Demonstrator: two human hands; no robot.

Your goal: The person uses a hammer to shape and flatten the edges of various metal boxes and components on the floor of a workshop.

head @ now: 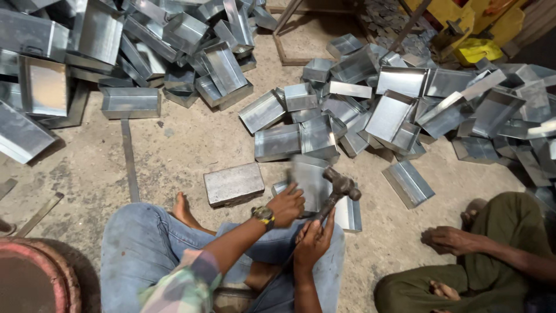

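On floor: L hand (286,204) on tin box (310,181), R hand (313,242) w/ hammer (337,191)

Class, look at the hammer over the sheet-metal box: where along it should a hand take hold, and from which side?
Grip the hammer low on its handle, coming from the near end by the lap, as the right hand does. The heavy head points away, over the sheet-metal box that the left hand steadies, so the slim shaft is the only part free to close around.

a dusty concrete floor (191,148) bears heaps of sheet-metal boxes (353,110), a steel block (234,184) and flat strips (128,159).
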